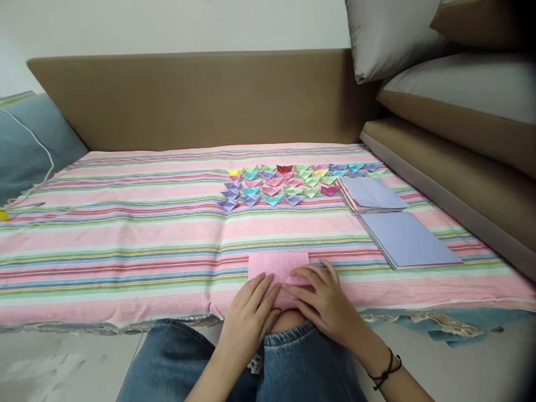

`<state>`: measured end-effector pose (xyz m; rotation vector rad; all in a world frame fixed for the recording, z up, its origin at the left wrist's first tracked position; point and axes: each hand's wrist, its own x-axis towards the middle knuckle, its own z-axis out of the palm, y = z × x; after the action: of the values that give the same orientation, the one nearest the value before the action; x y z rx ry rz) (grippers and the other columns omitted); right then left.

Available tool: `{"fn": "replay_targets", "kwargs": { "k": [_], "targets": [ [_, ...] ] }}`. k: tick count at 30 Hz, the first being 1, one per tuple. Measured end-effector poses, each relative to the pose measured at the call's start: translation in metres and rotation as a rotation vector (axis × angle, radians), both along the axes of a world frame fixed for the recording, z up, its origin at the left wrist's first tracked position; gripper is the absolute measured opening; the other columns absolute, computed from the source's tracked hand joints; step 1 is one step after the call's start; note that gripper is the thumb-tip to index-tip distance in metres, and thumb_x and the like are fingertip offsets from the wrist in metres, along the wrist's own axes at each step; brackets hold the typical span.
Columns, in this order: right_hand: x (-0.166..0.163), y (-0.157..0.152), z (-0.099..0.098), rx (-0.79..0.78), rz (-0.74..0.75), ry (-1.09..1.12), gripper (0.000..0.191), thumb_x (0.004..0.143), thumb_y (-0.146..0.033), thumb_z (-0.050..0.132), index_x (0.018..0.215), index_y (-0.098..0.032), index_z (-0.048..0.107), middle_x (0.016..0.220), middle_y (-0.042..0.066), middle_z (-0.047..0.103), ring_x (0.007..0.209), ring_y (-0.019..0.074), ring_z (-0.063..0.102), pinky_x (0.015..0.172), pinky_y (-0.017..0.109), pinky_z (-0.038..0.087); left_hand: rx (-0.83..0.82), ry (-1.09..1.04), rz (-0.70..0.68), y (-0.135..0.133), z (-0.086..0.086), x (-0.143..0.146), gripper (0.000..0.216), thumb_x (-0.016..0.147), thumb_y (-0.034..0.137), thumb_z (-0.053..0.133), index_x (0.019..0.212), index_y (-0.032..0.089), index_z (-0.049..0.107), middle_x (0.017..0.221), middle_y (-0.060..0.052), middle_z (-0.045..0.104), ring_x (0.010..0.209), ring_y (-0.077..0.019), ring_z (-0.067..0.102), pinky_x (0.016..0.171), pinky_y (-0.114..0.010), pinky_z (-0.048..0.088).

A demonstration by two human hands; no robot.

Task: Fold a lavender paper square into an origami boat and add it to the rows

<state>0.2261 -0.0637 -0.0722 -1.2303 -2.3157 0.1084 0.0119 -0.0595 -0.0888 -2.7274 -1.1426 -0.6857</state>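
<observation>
A sheet of pink paper (278, 262) lies at the near edge of the striped cloth, just in front of my knees. My left hand (251, 310) has its fingertips on the lower left part of the paper, with the thumb low near its bottom edge. From the other side, my right hand (324, 296) grips the lower right part, its fingers bent over the paper and partly spread. Both hands hide the paper's near edge. Beyond them, folded paper boats (272, 190) in many colours stand in rows.
Two stacks of square paper lie to the right, a farther stack (374, 192) and a nearer lilac-topped stack (410, 240). Large cushions (456, 134) are piled along the right side. A brown backboard (201, 100) closes the far side. A white cable (36, 139) runs at the left.
</observation>
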Motion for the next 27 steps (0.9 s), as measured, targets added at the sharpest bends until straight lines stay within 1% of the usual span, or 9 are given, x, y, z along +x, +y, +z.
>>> {"fn": "replay_targets", "kwargs": {
  "k": [3, 6, 11, 14, 18, 21, 23, 25, 27],
  "targets": [
    [0.006, -0.001, -0.002, 0.013, -0.033, -0.019, 0.027, 0.088, -0.026, 0.053, 0.112, -0.032, 0.063, 0.116, 0.006, 0.06, 0.109, 0.0252, 0.048, 0.102, 0.06, 0.023, 0.035, 0.0, 0.05, -0.003, 0.001, -0.007, 0.039, 0.086, 0.025, 0.055, 0.123, 0.013, 0.054, 0.127, -0.011, 0.058, 0.118, -0.0273, 0.05, 0.095, -0.042, 0.048],
    [0.019, -0.004, -0.007, 0.053, -0.075, -0.014, 0.025, 0.088, -0.027, 0.053, 0.109, -0.032, 0.066, 0.117, 0.006, 0.061, 0.109, 0.0253, 0.048, 0.102, 0.06, 0.023, 0.064, 0.011, 0.116, -0.006, 0.004, -0.018, 0.035, 0.085, 0.023, 0.056, 0.12, 0.016, 0.057, 0.126, -0.01, 0.059, 0.118, -0.0296, 0.051, 0.094, -0.046, 0.045],
    [0.035, -0.008, -0.01, 0.074, -0.108, -0.012, 0.027, 0.089, -0.026, 0.052, 0.111, -0.034, 0.065, 0.119, 0.003, 0.062, 0.11, 0.0248, 0.048, 0.103, 0.059, 0.022, 0.061, 0.01, 0.182, -0.008, 0.011, -0.029, 0.029, 0.086, 0.023, 0.056, 0.114, 0.022, 0.062, 0.124, -0.004, 0.062, 0.116, -0.031, 0.051, 0.095, -0.049, 0.041],
    [0.036, -0.008, -0.009, 0.073, -0.108, -0.012, 0.024, 0.088, -0.026, 0.053, 0.108, -0.034, 0.066, 0.118, 0.002, 0.063, 0.109, 0.0242, 0.049, 0.104, 0.058, 0.023, 0.049, -0.01, 0.198, -0.008, 0.013, -0.031, 0.025, 0.086, 0.021, 0.055, 0.109, 0.023, 0.064, 0.122, -0.002, 0.063, 0.114, -0.0303, 0.052, 0.093, -0.048, 0.041],
    [0.037, -0.007, -0.01, 0.094, -0.106, 0.018, 0.019, 0.088, -0.027, 0.054, 0.098, -0.031, 0.069, 0.114, 0.002, 0.066, 0.107, 0.0231, 0.052, 0.103, 0.057, 0.025, 0.036, -0.055, 0.187, -0.008, 0.012, -0.033, 0.025, 0.085, 0.019, 0.054, 0.109, 0.022, 0.064, 0.119, -0.003, 0.065, 0.113, -0.029, 0.052, 0.091, -0.047, 0.044],
    [0.038, -0.006, -0.012, 0.074, -0.102, 0.068, 0.015, 0.087, -0.028, 0.055, 0.093, -0.028, 0.07, 0.109, 0.004, 0.068, 0.105, 0.0238, 0.055, 0.1, 0.057, 0.03, 0.019, -0.16, 0.187, -0.007, 0.009, -0.033, 0.023, 0.085, 0.019, 0.054, 0.105, 0.021, 0.065, 0.114, -0.004, 0.067, 0.112, -0.0279, 0.052, 0.087, -0.046, 0.047],
    [0.038, -0.004, -0.01, 0.055, -0.13, 0.144, 0.015, 0.085, -0.032, 0.059, 0.095, -0.026, 0.068, 0.11, 0.006, 0.068, 0.105, 0.0249, 0.056, 0.096, 0.054, 0.037, -0.012, -0.246, 0.205, -0.004, 0.009, -0.031, 0.018, 0.085, 0.021, 0.055, 0.099, 0.022, 0.066, 0.109, -0.004, 0.069, 0.107, -0.0267, 0.054, 0.085, -0.045, 0.048],
    [0.035, -0.002, -0.006, 0.054, -0.162, 0.205, 0.026, 0.082, -0.036, 0.061, 0.105, -0.024, 0.064, 0.117, 0.009, 0.064, 0.109, 0.0258, 0.055, 0.094, 0.05, 0.042, -0.055, -0.304, 0.222, -0.001, 0.012, -0.029, 0.014, 0.085, 0.023, 0.056, 0.093, 0.021, 0.066, 0.105, -0.005, 0.07, 0.101, -0.0249, 0.056, 0.083, -0.044, 0.048],
    [0.032, 0.002, -0.001, 0.064, -0.139, 0.18, 0.035, 0.082, -0.037, 0.061, 0.114, -0.023, 0.06, 0.124, 0.01, 0.059, 0.114, 0.0259, 0.052, 0.096, 0.049, 0.04, -0.093, -0.326, 0.223, 0.003, 0.015, -0.027, 0.012, 0.085, 0.024, 0.055, 0.089, 0.02, 0.066, 0.1, -0.005, 0.07, 0.095, -0.023, 0.057, 0.082, -0.042, 0.048]
  ]
}}
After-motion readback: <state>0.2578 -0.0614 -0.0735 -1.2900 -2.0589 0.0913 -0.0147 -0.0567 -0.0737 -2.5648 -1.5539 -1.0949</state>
